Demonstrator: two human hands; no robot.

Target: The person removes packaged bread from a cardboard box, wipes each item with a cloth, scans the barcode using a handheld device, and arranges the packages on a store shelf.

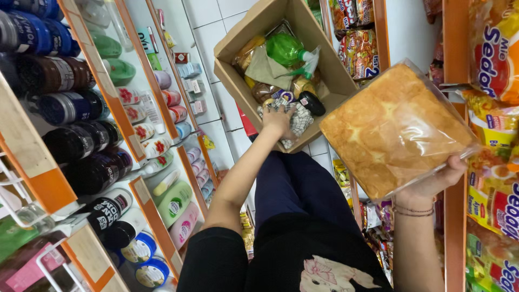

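Observation:
My right hand point(432, 181) holds up a square golden-brown loaf of bread in a clear plastic bag point(394, 127), gripping it from below at its lower right corner. My left hand point(278, 120) reaches down into an open cardboard box point(230, 67) on the floor and grips a checkered white-and-dark packet point(297, 120) at the box's near edge. Inside the box lie a green spray bottle point(286, 50), a brown paper bag point(267, 69), a small dark round item point(312, 103) and other wrapped goods.
Orange-edged shelves on the left carry dark bottles point(81, 143), tubes and lotion bottles point(175, 203). Shelves on the right hold bright snack and noodle packets point(494, 48). A narrow white-tiled aisle point(208, 32) runs between them, and my dark-trousered legs fill its lower middle.

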